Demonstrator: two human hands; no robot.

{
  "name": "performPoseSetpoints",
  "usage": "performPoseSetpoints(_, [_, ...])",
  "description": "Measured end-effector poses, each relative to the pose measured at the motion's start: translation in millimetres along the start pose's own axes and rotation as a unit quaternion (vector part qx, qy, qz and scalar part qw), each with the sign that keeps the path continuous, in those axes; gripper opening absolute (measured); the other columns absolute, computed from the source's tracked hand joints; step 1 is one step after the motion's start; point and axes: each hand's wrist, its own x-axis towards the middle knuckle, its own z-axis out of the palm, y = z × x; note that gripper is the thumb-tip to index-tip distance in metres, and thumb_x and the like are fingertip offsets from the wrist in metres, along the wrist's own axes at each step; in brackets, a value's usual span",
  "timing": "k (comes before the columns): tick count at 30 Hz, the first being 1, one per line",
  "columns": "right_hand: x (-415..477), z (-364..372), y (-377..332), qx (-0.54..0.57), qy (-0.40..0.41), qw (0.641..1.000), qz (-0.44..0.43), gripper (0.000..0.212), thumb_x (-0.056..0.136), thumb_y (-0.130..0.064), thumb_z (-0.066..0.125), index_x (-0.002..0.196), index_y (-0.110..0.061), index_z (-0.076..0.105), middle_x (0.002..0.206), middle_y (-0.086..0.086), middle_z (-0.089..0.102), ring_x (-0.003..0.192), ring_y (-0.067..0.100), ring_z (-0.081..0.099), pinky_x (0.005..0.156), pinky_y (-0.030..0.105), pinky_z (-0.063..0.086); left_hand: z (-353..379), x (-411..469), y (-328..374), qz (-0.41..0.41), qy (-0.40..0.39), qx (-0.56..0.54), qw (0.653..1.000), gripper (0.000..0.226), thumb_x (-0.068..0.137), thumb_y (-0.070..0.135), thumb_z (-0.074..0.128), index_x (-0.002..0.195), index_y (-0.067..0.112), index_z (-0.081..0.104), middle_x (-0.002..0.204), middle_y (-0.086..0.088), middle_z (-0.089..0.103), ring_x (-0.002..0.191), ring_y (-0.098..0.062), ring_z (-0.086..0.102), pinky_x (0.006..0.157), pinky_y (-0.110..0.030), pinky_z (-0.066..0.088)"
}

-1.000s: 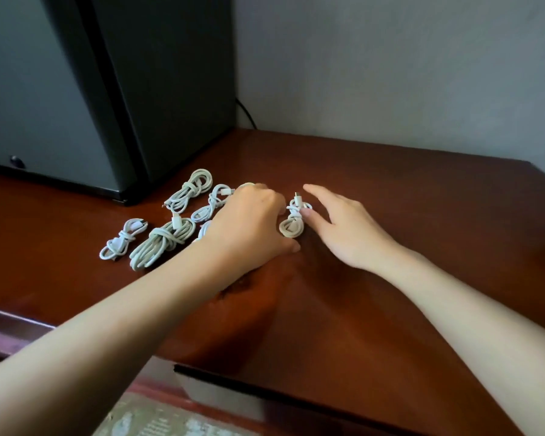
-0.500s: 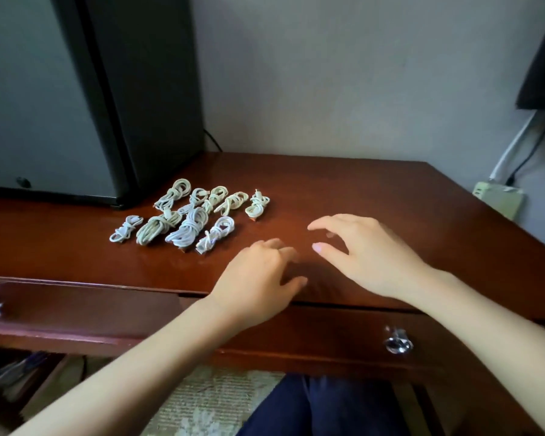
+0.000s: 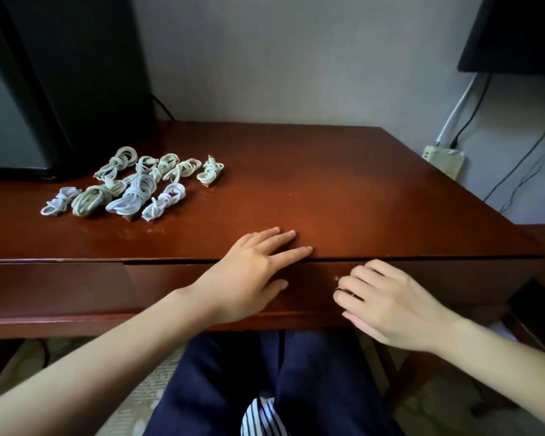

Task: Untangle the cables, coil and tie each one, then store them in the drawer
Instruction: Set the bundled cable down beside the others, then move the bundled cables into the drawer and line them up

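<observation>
Both hands have drawn back from the cable bundles to the front edge of the worktop (image 3: 359, 190), and the view has dropped to show the drawer front. The left hand (image 3: 252, 275) lies flat at lower centre. Its fingers (image 3: 283, 239) are straight and slightly spread on the worktop's lip, with the thumb over the drawer (image 3: 170, 287). The right hand (image 3: 390, 306), lower right of centre, has its fingers (image 3: 359, 278) curled against the drawer front. Whether they are clamped on a knob I cannot tell, as the hand hides that spot.

The coiled cables (image 3: 132, 190) sit in a tight cluster at the upper left of the worktop, each wrapped at its waist, well apart from both hands and set back from the front edge. They look light and soft, and the ties should keep their shape. The wrapped middle is probably the best place to pinch, and several could likely be gathered at once. The glossy wood may let them slide.

The drawer looks shut and is probably stiff, so a straight pull seems best. The person's lap (image 3: 312, 372) sits directly below it, which may limit how far it can open. A wide bare stretch of worktop runs through centre and right. The black cabinet (image 3: 76, 73) crowds the cluster at upper left.
</observation>
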Motion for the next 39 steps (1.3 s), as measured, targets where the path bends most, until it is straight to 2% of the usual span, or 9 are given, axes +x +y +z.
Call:
performPoseSetpoints(4, [-16, 20, 2, -0.032, 0.01, 0.999, -0.02, 0.022, 0.076, -0.008, 0.063, 0.098, -0.011, 0.067, 0.096, 0.006, 0.065, 0.083, 0.024, 0.057, 0.082, 0.036, 0.039, 4, -1, -4, 0.033, 0.014, 0.066, 0.997, 0.062, 0.088, 0.035, 0.043, 0.147, 0.044, 0.023, 0.154, -0.009, 0.031, 0.141, -0.033, 0.031, 0.109, -0.048, 0.03])
performPoseSetpoints(9, [-21, 30, 5, -0.08, 0.049, 0.995, -0.024, 0.036, 0.092, 0.004, 0.037, 0.084, -0.008, 0.069, 0.087, 0.007, 0.064, 0.073, 0.024, 0.054, 0.08, 0.037, 0.037, 8, -3, -12, 0.082, 0.017, 0.126, 0.988, 0.065, 0.086, 0.032, 0.047, 0.146, 0.044, 0.025, 0.155, -0.013, 0.028, 0.139, -0.039, 0.03, 0.106, -0.049, 0.024])
performPoseSetpoints(15, [-28, 26, 14, -0.094, 0.08, 0.992, -0.024, 0.032, 0.095, 0.004, 0.04, 0.093, -0.009, 0.07, 0.083, 0.005, 0.065, 0.066, 0.022, 0.055, 0.07, 0.035, 0.042, 8, -4, -9, 0.077, 0.011, 0.125, 0.989, 0.066, 0.084, 0.034, 0.052, 0.145, 0.041, 0.028, 0.155, -0.013, 0.027, 0.14, -0.038, 0.028, 0.106, -0.049, 0.016])
performPoseSetpoints(19, [-31, 29, 12, -0.097, 0.078, 0.992, -0.025, 0.033, 0.094, 0.005, 0.041, 0.1, -0.008, 0.071, 0.086, 0.005, 0.065, 0.067, 0.021, 0.056, 0.067, 0.035, 0.044, 7, -6, -10, 0.08, 0.006, 0.114, 0.99, 0.058, 0.087, 0.039, 0.041, 0.144, 0.042, 0.029, 0.155, -0.012, 0.029, 0.14, -0.038, 0.029, 0.107, -0.048, 0.017])
performPoseSetpoints(26, [-18, 29, 0, -0.131, 0.092, 0.987, -0.024, 0.01, 0.092, -0.002, 0.052, 0.09, -0.007, 0.061, 0.079, 0.004, 0.056, 0.071, 0.023, 0.048, 0.077, 0.037, 0.041, 1, -4, -12, 0.071, -0.03, 0.047, 0.996, 0.059, 0.088, 0.046, 0.038, 0.142, 0.051, 0.015, 0.159, -0.002, 0.017, 0.146, -0.029, 0.014, 0.113, -0.047, 0.015])
performPoseSetpoints(31, [-10, 18, 5, -0.048, 0.078, 0.996, -0.02, 0.011, 0.093, -0.003, 0.051, 0.094, -0.01, 0.059, 0.087, 0.006, 0.061, 0.076, 0.024, 0.057, 0.075, 0.037, 0.048, -4, -5, -9, 0.048, -0.056, -0.001, 0.997, 0.06, 0.087, 0.04, 0.043, 0.141, 0.052, 0.021, 0.159, 0.008, 0.01, 0.148, -0.02, 0.005, 0.117, -0.047, 0.011])
performPoseSetpoints(33, [-9, 10, 3, 0.049, 0.062, 0.996, 0.049, 0.01, 0.093, -0.013, 0.056, 0.083, -0.012, 0.058, 0.086, 0.003, 0.057, 0.076, 0.022, 0.052, 0.07, 0.033, 0.046, -5, -7, -10, 0.049, -0.054, -0.003, 0.997, 0.057, 0.087, 0.041, 0.043, 0.139, 0.053, 0.022, 0.158, 0.012, 0.007, 0.147, -0.016, 0.003, 0.118, -0.047, 0.011])
performPoseSetpoints(36, [-9, 4, -11, 0.192, 0.008, 0.963, 0.186, 0.025, 0.079, -0.028, 0.07, 0.072, -0.018, 0.049, 0.086, -0.004, 0.044, 0.082, 0.014, 0.039, 0.067, 0.023, 0.034, -6, -12, -13, 0.047, -0.052, -0.008, 0.998, 0.058, 0.088, 0.045, 0.042, 0.141, 0.055, 0.021, 0.157, 0.014, 0.007, 0.146, -0.012, 0.003, 0.118, -0.044, 0.01])
performPoseSetpoints(39, [-12, 1, -25, 0.244, 0.007, 0.941, 0.235, 0.035, 0.082, -0.032, 0.065, 0.07, -0.023, 0.034, 0.084, -0.007, 0.037, 0.083, 0.013, 0.035, 0.067, 0.022, 0.03, -7, -13, -13, 0.053, -0.051, -0.005, 0.997, 0.058, 0.087, 0.054, 0.029, 0.141, 0.056, 0.008, 0.157, 0.014, 0.009, 0.146, -0.013, 0.006, 0.116, -0.041, 0.011])
